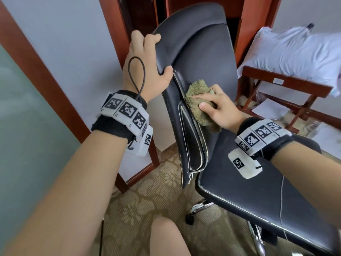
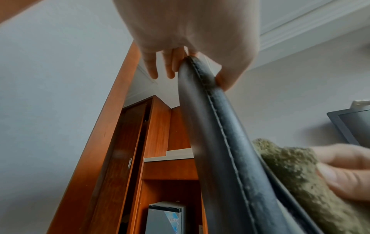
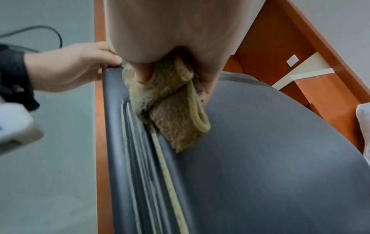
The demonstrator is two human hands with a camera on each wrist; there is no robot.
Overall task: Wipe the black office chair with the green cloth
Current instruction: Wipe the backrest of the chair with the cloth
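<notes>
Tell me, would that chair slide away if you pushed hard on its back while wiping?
Probably it would: the chair stands on a wheeled chrome base, so it likely rolls on the carpet. That may be why the left hand grips the backrest edge while the right hand presses the cloth against it.

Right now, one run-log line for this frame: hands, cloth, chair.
left hand: grips backrest edge | right hand: presses green cloth on backrest front beside seam | black office chair: wipe underway

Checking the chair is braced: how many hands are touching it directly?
1. The left hand grips the black office chair's backrest edge; the right hand presses the green terry cloth against it.
</notes>
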